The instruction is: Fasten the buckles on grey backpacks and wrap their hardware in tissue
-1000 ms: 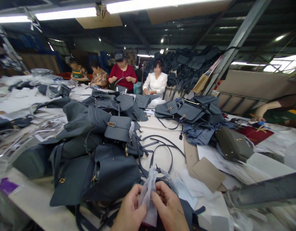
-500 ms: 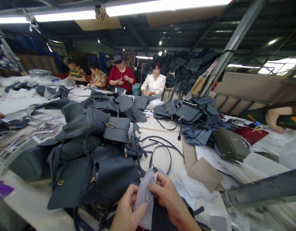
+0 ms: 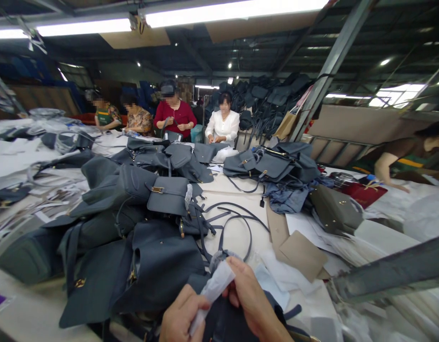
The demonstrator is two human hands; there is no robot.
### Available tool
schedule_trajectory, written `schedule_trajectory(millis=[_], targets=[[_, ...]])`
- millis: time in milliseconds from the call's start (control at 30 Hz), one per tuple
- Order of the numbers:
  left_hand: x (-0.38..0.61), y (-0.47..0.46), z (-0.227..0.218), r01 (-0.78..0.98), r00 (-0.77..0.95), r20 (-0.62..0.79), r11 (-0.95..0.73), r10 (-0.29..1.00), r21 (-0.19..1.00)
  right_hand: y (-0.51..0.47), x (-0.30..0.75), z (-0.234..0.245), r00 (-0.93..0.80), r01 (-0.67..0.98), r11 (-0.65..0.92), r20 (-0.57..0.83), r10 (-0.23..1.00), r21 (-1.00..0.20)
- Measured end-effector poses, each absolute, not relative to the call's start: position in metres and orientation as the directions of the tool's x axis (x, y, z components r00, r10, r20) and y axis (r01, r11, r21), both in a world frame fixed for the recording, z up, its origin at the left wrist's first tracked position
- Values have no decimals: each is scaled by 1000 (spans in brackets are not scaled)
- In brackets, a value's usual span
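Observation:
A strip of thin white wrapping (image 3: 219,280), narrow and folded, stretches between my two hands at the bottom centre. My left hand (image 3: 184,311) is closed on its lower end. At the upper end, my right hand (image 3: 246,289) pinches it, with the fingertips partly hidden behind. Under my hands lies a dark bag (image 3: 223,316), mostly covered by them. Just beyond, a looped handle (image 3: 223,256) shows a clear wrapping around it. Close on the left rests a dark blue-grey backpack (image 3: 166,270) with its flap and gold hardware.
Dark bags (image 3: 134,185) are heaped to the left, with another pile (image 3: 272,161) farther back. Loose straps (image 3: 237,223) curl across the table. Brown card (image 3: 303,254) and white sheets lie right, beside a metal bar (image 3: 390,270). Several people work around the table.
The white wrapping has gone from a wider, flat sleeve to a narrower folded strip. My left hand has shifted slightly down and left. The view has turned a little to the right.

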State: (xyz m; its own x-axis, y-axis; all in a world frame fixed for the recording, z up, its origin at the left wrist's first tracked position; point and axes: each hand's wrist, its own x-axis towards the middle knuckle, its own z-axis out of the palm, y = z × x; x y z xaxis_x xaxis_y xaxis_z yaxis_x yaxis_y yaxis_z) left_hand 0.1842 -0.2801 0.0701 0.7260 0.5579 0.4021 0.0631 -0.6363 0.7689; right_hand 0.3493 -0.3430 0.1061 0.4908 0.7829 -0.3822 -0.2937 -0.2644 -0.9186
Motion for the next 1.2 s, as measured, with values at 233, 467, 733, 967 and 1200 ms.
schedule_trajectory(millis=[233,467,733,967,1200], targets=[[185,-283,76,45,736,338,-541,587,840,-355,357,113,368,-243,-116,-202,908,-963],[190,-273,103,36,817,-91,106,569,994,-352,363,114,357,-224,-156,-230,905,-962],[239,-264,117,198,730,-218,106,647,975,-353,360,106,433,-143,-164,-211,877,-976],[241,-273,103,203,695,-147,5,704,979,-370,342,96,773,402,-322,129,621,-857],[233,-285,97,183,733,-36,-146,679,972,-379,331,104,676,118,-203,-71,734,-972]])
